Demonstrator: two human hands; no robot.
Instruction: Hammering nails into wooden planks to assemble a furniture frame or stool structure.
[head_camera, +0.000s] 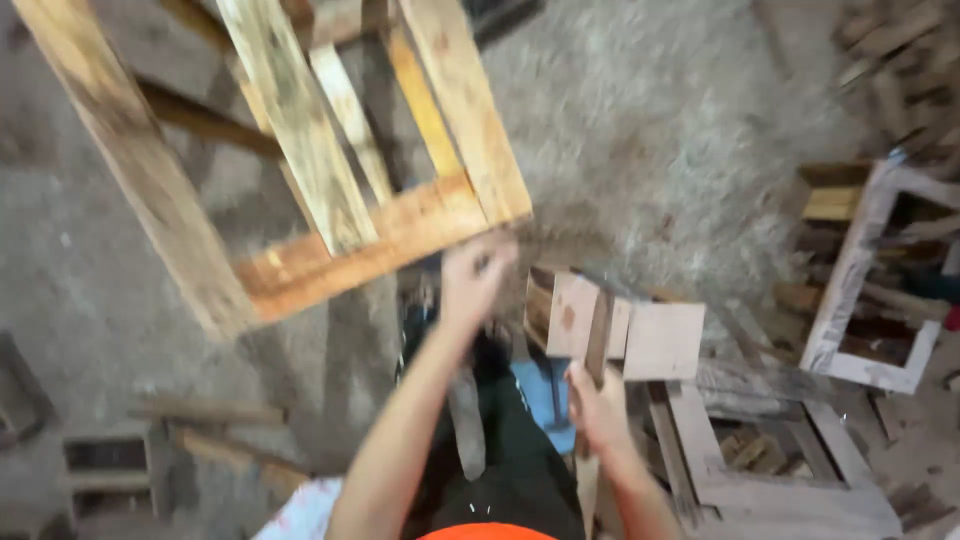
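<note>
The left hand (472, 275) is raised at the lower edge of a wooden pallet (300, 170). Its fingers are curled at the pallet's bottom cross board; motion blur prevents it being told whether the board is truly clamped or only touched. The pallet is tilted and held clear of the floor, its slats running up and to the left out of view.

The right hand (598, 405) is closed around a narrow wooden stick (597, 360), held roughly upright, low and to the right of the pallet. Whether the stick is a tool handle or a loose slat cannot be told.

Just behind the stick lie flat pale boards (640, 335). A white frame (860, 290) and scrap timber rest further right on the concrete floor (640, 130).

Judgement: the step in hand appears to be lifting or steadying the pallet with one hand while the stick is kept ready. The next move would call for a firmer grip on the cross board, since a one-handed hold on so wide a load could slip.
</note>
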